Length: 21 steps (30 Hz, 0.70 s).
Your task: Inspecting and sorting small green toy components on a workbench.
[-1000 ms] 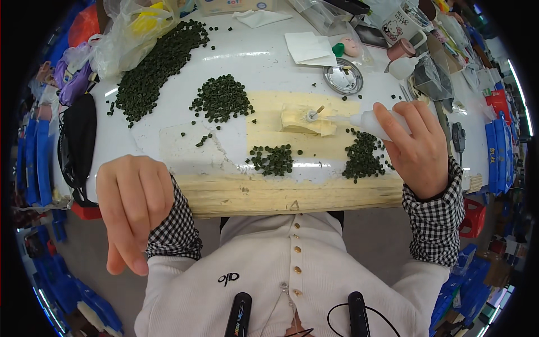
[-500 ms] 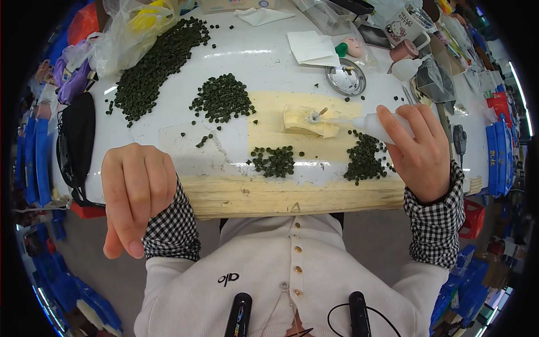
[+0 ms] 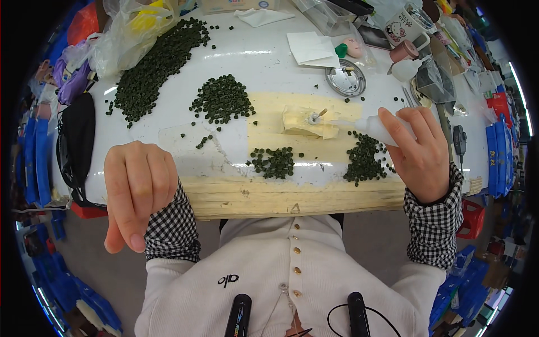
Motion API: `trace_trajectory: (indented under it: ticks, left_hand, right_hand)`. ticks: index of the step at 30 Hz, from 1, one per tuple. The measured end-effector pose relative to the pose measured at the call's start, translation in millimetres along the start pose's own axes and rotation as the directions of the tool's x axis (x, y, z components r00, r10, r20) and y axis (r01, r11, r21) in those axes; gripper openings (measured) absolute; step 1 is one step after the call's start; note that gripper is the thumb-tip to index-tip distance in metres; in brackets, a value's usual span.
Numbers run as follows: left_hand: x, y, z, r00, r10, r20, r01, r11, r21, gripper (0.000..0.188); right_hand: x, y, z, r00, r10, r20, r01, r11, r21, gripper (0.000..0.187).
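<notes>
In my right hand (image 3: 418, 146), closed around its body, a whitish squeeze bottle (image 3: 377, 128) lies nearly level. Its thin nozzle points left, close to a small grey-white piece (image 3: 314, 118) on a cream tape-wrapped block (image 3: 294, 122). A short brown stick (image 3: 323, 112) rises beside that piece. My left hand (image 3: 140, 188) is raised at the table's front left edge, its fingers loosely curled and nothing visible in them. Just below the bottle sits a small pile of dark green ring-like pieces (image 3: 365, 160), and a similar pile (image 3: 273, 163) lies left of it.
Cream tape (image 3: 269, 132) covers the table's middle. Larger piles of dark green pieces (image 3: 222, 98) spread to the far left. A round metal dish (image 3: 345, 78), a white mug (image 3: 404, 28) and paper (image 3: 313, 49) stand or lie toward the back right. A black mask (image 3: 77, 140) lies at left.
My left hand has shifted very slightly upward and right. The bottle stays in my right hand at almost the same place.
</notes>
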State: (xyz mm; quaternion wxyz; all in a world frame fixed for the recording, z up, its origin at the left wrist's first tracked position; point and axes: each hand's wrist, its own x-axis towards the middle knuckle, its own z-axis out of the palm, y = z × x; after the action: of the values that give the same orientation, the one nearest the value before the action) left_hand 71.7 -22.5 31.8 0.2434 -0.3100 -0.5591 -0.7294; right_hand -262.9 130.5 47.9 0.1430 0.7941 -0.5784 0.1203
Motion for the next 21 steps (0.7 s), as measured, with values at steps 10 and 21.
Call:
trace_trajectory:
  ticks: [10, 21]
  left_hand:
    - [-12.6, 5.0, -11.2, 0.991, -0.110, -0.072, 0.120, 0.979, 0.162, 0.028]
    - [-39.7, -17.3, 40.7, 0.388, -0.065, -0.920, 0.915, -0.094, 0.392, 0.038]
  right_hand:
    - [-35.9, 77.7, 48.6, 0.887, 0.448, 0.115, -0.392, 0.597, 0.699, 0.032]
    - [-18.1, 123.8, 99.5, 0.807, 0.546, 0.224, -0.546, 0.545, 0.636, 0.030]
